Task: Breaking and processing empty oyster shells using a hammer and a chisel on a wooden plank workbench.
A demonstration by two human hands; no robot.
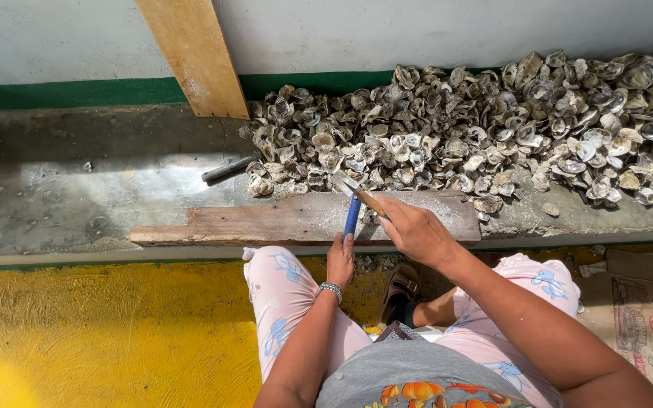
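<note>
My left hand (339, 261) grips a blue-handled tool (352, 214) that points up toward a flat wooden board (266, 224) lying on the concrete ledge. My right hand (415, 229) is closed around a wooden-handled tool (360, 195) whose tip reaches the near edge of a big heap of grey oyster shells (478, 125). The two tools cross just above the board. What lies under their tips is too small to tell. A beaded bracelet (330, 289) sits on my left wrist.
A wooden plank (194, 57) leans against the white and green wall. A dark metal tool (230, 168) lies on the concrete left of the shells. Yellow floor (100, 332) spreads at lower left, cardboard (640, 317) at lower right. My knees in pink trousers are below the ledge.
</note>
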